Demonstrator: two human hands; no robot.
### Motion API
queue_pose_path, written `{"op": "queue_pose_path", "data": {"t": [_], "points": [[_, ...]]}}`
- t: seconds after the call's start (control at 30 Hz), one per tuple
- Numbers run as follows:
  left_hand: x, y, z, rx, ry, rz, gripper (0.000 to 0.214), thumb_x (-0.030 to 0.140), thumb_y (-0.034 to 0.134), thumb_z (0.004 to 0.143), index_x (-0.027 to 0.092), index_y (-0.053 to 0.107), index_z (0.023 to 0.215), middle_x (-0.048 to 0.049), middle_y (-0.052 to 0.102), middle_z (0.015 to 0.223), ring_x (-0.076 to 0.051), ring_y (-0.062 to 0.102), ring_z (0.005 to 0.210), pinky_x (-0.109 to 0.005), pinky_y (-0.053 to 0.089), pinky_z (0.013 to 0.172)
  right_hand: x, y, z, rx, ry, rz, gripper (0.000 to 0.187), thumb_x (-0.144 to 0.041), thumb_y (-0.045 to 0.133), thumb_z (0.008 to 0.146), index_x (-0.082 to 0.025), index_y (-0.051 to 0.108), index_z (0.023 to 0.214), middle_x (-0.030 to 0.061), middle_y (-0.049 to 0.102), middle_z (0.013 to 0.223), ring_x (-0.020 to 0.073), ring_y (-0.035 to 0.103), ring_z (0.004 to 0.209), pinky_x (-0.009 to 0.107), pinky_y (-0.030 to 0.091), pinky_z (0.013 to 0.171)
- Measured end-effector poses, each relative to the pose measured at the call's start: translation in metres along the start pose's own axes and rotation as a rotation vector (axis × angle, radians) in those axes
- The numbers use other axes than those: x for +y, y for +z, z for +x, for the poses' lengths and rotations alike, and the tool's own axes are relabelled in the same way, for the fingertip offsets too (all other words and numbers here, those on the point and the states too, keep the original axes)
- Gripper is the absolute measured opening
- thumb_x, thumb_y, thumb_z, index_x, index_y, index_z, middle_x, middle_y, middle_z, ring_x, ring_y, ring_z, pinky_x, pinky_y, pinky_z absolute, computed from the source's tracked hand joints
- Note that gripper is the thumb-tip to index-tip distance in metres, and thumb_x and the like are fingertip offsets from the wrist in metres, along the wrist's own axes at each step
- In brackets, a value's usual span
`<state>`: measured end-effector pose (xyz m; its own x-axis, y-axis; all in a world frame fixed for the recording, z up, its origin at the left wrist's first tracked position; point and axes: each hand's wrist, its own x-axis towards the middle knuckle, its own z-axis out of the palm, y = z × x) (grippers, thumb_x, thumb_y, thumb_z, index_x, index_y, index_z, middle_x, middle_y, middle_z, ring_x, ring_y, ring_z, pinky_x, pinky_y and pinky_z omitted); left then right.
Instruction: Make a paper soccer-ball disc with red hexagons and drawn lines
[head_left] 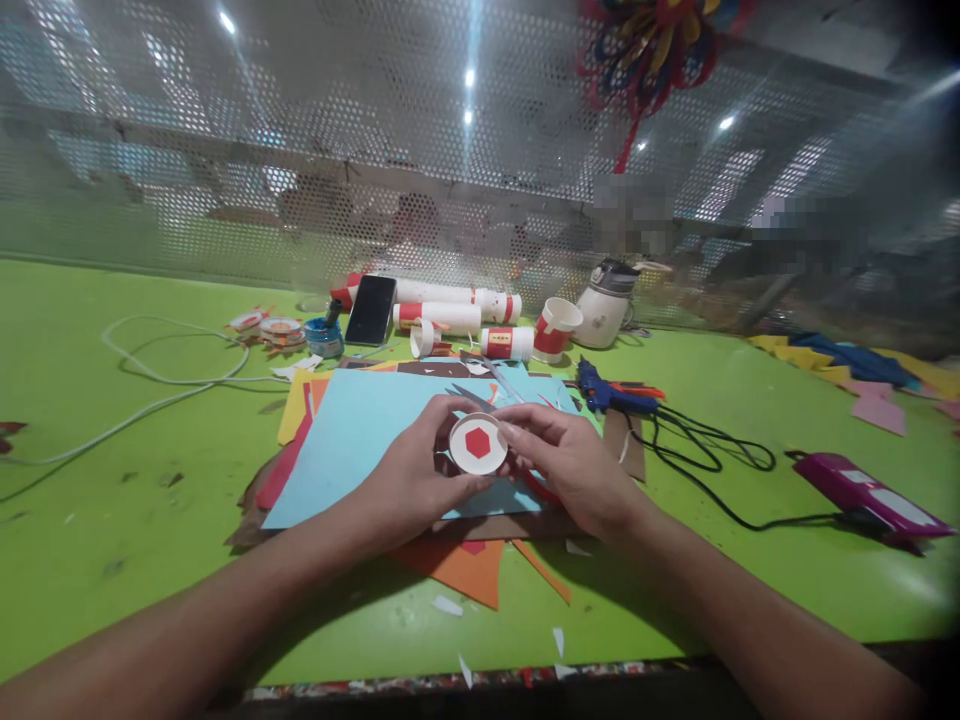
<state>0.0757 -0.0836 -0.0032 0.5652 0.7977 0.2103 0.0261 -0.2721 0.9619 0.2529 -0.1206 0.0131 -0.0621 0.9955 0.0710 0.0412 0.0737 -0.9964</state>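
Note:
Between my two hands, a round white paper-cup bottom (457, 446) with a raised rim faces me. A red paper hexagon (477, 443) lies in its middle. My left hand (420, 465) curls round its left side, thumb below. The thumb and fingers of my right hand (574, 460) pinch its right edge. Scissors blades (471, 397) show just behind the hands, and part of a red handle (541, 487) shows below my right hand; whether that hand touches the scissors I cannot tell. Underneath is a stack of coloured paper with a light blue sheet (345, 440) on top.
A blue glue gun (611, 390) lies at the right, its black cord near a purple power strip (870, 490). Behind the paper are white-and-red paper cups (556, 328), a phone (371, 310), a blue jar (324, 338) and a kettle-like jug (602, 305). Paper scraps (448, 605) litter the front.

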Motion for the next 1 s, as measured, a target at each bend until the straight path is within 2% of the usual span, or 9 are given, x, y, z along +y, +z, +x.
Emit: {"op": "queue_pose_path", "data": {"t": [0.2,0.5,0.73,0.83,0.9,1.0], "points": [[0.001,-0.001,0.001,-0.029,0.008,0.025,0.054,0.018,0.071,0.073,0.021,0.047,0.12,-0.0073,0.06,0.117,-0.022,0.062,0.099,-0.032,0.051,0.079,0.0,-0.002,0.0,0.011,-0.028,-0.059,0.021,-0.035,0.067,0.081,-0.018,0.067,0.093,-0.0003,0.064,0.066,0.0121,0.057,0.058,0.027,0.046,0.059],[-0.003,-0.001,0.002,0.024,0.049,0.017,0.051,0.016,0.072,0.072,0.021,0.047,0.116,-0.0062,0.062,0.112,-0.021,0.062,0.096,-0.035,0.05,0.083,-0.003,0.003,-0.004,0.025,-0.107,-0.175,0.02,-0.032,0.063,0.084,-0.02,0.064,0.099,-0.0012,0.061,0.069,0.0135,0.056,0.063,0.028,0.046,0.06],[0.0,0.001,0.001,0.023,0.028,-0.043,0.046,0.017,0.072,0.072,0.023,0.048,0.111,-0.0023,0.064,0.1,-0.018,0.062,0.088,-0.03,0.05,0.074,-0.001,0.005,-0.007,0.018,-0.152,-0.251,0.017,-0.03,0.059,0.086,-0.02,0.063,0.099,-0.0002,0.06,0.07,0.014,0.055,0.063,0.028,0.045,0.058],[0.0,0.001,0.001,0.027,0.016,-0.046,0.046,0.017,0.073,0.071,0.022,0.048,0.11,-0.002,0.065,0.098,-0.018,0.063,0.085,-0.03,0.05,0.072,0.001,0.005,-0.008,0.041,-0.164,-0.261,0.022,-0.029,0.058,0.088,-0.02,0.061,0.107,0.0031,0.065,0.081,0.0173,0.06,0.074,0.031,0.048,0.064],[0.0,0.001,0.001,0.037,0.011,-0.048,0.048,0.017,0.074,0.07,0.022,0.048,0.109,-0.0021,0.065,0.097,-0.018,0.064,0.084,-0.03,0.05,0.071,0.001,0.005,-0.009,0.1,-0.248,-0.328,0.028,-0.026,0.057,0.088,-0.021,0.058,0.116,0.0059,0.064,0.095,0.0197,0.061,0.086,0.034,0.05,0.072],[0.0,0.002,0.002,0.052,-0.001,-0.047,0.048,0.016,0.073,0.069,0.022,0.048,0.109,-0.0008,0.064,0.092,-0.016,0.062,0.076,-0.029,0.049,0.067,-0.001,0.007,-0.012,0.158,-0.483,-0.534,0.026,-0.019,0.056,0.089,-0.021,0.061,0.114,0.009,0.059,0.109,0.022,0.057,0.103,0.038,0.049,0.084]]}}
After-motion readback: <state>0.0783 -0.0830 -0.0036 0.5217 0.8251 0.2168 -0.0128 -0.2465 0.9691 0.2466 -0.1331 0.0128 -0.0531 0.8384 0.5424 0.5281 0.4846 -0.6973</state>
